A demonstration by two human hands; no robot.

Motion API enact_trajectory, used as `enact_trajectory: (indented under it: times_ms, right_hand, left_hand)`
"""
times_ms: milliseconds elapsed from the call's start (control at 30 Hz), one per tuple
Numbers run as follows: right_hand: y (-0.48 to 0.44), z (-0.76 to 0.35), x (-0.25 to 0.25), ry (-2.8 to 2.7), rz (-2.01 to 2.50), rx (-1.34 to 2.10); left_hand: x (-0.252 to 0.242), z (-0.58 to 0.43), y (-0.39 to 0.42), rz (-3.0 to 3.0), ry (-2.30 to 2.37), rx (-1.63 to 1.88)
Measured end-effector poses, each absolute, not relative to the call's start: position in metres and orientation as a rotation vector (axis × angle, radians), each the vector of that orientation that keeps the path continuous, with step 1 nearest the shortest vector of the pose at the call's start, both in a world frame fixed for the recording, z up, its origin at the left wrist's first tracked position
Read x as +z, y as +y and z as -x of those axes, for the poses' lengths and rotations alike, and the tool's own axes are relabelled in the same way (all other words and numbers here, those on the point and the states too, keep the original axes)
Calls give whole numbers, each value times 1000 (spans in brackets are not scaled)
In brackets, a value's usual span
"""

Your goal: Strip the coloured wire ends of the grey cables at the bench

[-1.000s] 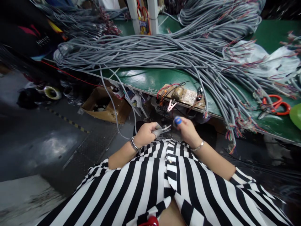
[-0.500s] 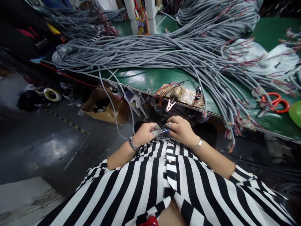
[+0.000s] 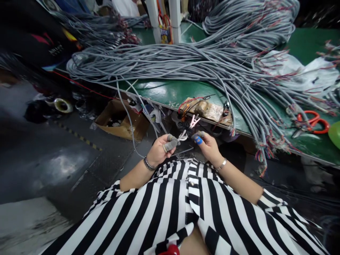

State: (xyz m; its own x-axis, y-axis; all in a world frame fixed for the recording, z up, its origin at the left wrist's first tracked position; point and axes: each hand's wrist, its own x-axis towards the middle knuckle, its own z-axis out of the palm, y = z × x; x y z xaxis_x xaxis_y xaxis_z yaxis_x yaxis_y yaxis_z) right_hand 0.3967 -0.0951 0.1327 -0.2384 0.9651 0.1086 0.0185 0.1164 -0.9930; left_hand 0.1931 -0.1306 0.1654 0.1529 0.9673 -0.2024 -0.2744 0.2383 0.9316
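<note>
Sprawling over the long green workbench top [image 3: 170,90], a huge heap of grey sheathed cables [image 3: 186,62] is filling the upper half of the frame, its frayed multicoloured ends hanging over the bench edge at the right. A black-and-white striped blouse [image 3: 172,212] is taking up the lower middle of the frame. A crumpled white plastic sheet [image 3: 300,69] is lying on the bench at the upper right, partly under the cables. A brown open cardboard box [image 3: 124,122] is sitting on the dark floor at the left centre, below the bench edge. A worn flat wooden block [image 3: 209,108] with red and black leads is resting on the near bench edge at the centre, and a small pink clip [image 3: 193,121] is dangling just below it. Orange-handled scissors [image 3: 315,120] are lying at the far right edge.

Below the block, the left hand [image 3: 160,150] is clenching the end of a single thin grey cable [image 3: 127,118], which is looping down from the bench on the left. Grey finger covers [image 3: 170,144] are sheathing its fingertips, and the cable's bared pale wires [image 3: 182,136] are sticking out toward the right hand [image 3: 209,148]. That hand is curling its fingers just beside the wires, apart from them. A small blue piece [image 3: 198,140] is showing at its thumb, and whether the hand is gripping anything cannot be told.
</note>
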Motion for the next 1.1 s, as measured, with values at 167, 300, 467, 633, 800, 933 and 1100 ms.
enact_trajectory:
  times_ms: [167,300,467,633,800,933,1100]
  right_hand:
    - [-96,-393,150,-1666,777,1416]
    - [-93,-389,153,-1763,658,1347]
    - [-99,-387,148,-1529,638,1799]
    - [-104,-379,142,-1240,781,2141]
    - [-91,-389,138,-1045,1144,1842]
    - [-77,-406,131,-972,1164,1712]
    - [-55,-405,134,-1049,1120,1769]
  left_hand:
    - [162,-198,-135,-950,1056,948]
    - [156,-198,-138,-980,1029,861]
    - [149,-195,-139,-926,878,796]
    - [166,-188,-127,-1441,753,650]
    - [177,-174,-112,-1751,745,581]
    - [173,-167,-103,-1777,833,721]
    - [167,-170,-86,-1622,963,944]
